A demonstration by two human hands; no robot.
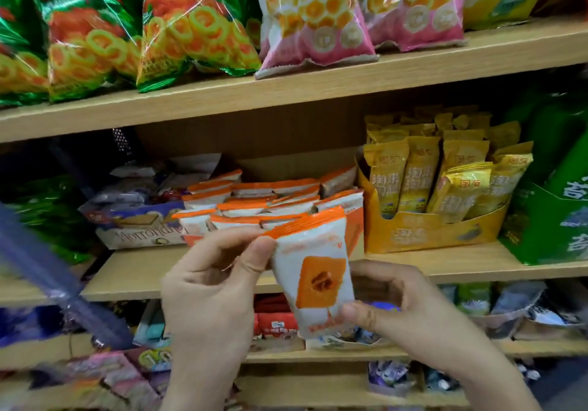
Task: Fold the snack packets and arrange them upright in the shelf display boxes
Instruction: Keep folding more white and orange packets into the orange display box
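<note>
While it tilts between both hands, the one white plastic snack packet (313, 280) with orange crimped top and orange square print is pinched at its upper edge by the left hand (210, 283) and its lower corner by the right hand (401, 308); just above them, matching packets (254, 202) crowd one orange cardboard display box (354, 222), too overlapped to count

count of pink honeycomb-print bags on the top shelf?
2. The left pink bag and right pink bag stand side by side on the top shelf, right of the green chicken-ring bags. Others may be hidden behind them.
</note>
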